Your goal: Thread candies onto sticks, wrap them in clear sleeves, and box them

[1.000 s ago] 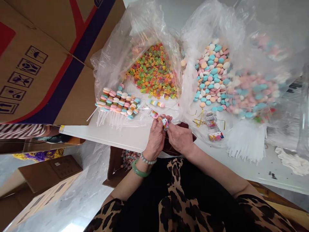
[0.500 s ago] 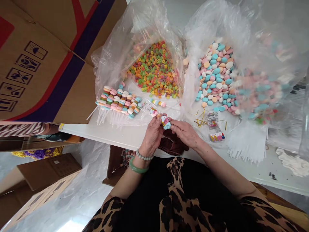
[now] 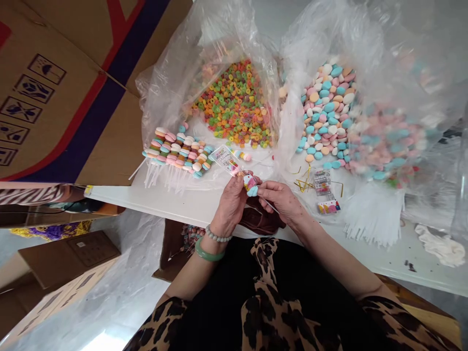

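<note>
Between my hands is a small white, pink and blue figure-shaped candy point(image 3: 251, 184). My left hand point(image 3: 232, 200) is closed on it from the left, thumb and fingers pinching. My right hand point(image 3: 280, 199) is closed at the candy's blue lower end, pinching what looks like a thin white stick, mostly hidden by the fingers. A clear printed label point(image 3: 224, 158) reaches up from my left fingertips; whether it is held I cannot tell. Just beyond lies a short row of candies point(image 3: 243, 155). Beneath my hands is a dark brown cloth-like thing point(image 3: 258, 222).
Candy skewers point(image 3: 179, 151) lie at left. Plastic bags hold gummy rings point(image 3: 237, 107) and pastel candies point(image 3: 329, 112). White sticks point(image 3: 378, 212), gold ties point(image 3: 307, 183) and printed labels point(image 3: 323, 181) lie at right. A large carton point(image 3: 91, 97) stands at the table's left.
My right hand has shifted slightly right, its fingers more curled at the candy's lower end. More of the label beside my left fingertips now shows. The left hand stays nearly in place.
</note>
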Tool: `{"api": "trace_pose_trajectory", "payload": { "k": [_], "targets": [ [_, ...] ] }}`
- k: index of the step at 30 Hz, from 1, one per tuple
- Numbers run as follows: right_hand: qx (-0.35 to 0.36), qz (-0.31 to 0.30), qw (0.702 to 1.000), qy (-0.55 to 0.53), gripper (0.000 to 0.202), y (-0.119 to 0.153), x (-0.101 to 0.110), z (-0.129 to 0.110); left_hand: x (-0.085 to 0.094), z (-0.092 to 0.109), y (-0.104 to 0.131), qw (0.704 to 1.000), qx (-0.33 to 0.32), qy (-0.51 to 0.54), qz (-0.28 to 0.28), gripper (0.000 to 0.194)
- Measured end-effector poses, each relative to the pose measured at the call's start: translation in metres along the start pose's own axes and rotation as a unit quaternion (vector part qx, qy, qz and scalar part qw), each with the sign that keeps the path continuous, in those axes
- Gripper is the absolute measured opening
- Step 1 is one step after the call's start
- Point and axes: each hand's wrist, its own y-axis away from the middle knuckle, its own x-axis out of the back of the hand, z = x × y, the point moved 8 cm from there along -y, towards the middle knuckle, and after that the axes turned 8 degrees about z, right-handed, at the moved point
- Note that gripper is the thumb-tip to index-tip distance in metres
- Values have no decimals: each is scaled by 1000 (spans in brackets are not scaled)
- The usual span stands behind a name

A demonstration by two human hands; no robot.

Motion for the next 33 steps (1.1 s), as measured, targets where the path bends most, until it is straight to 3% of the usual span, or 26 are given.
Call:
{"api": "trace_pose_trajectory", "payload": {
  "k": [7,14,17,20,23,25,27,29,33],
  "targets": [
    [68,68,995,40,26,-7,1,-9,9,1,4,996,-40,-77,4,34],
    [32,81,996,-13,31,-13,-2,9,14,-3,5,995,-34,-89,23,34],
    [114,97,985,85,28,-8,2,0,17,-6,3,997,-15,-53,56,33],
    [229,109,925,281,25,5,-1,-19,22,-6,0,995,-15,-32,98,29],
    [314,154,808,474,24,17,-8,-33,24,-8,0,993,-14,-18,120,26],
    [353,180,736,549,25,22,-14,-36,23,-8,1,991,-12,-21,128,27],
    [372,186,705,575,24,22,-19,-35,22,-8,4,991,-9,-25,132,28],
    [369,184,714,566,23,18,-20,-34,22,-7,5,991,-4,-20,129,27],
    [296,154,809,484,20,1,-10,-30,26,-8,4,991,-1,-15,130,26]
  ]
}}
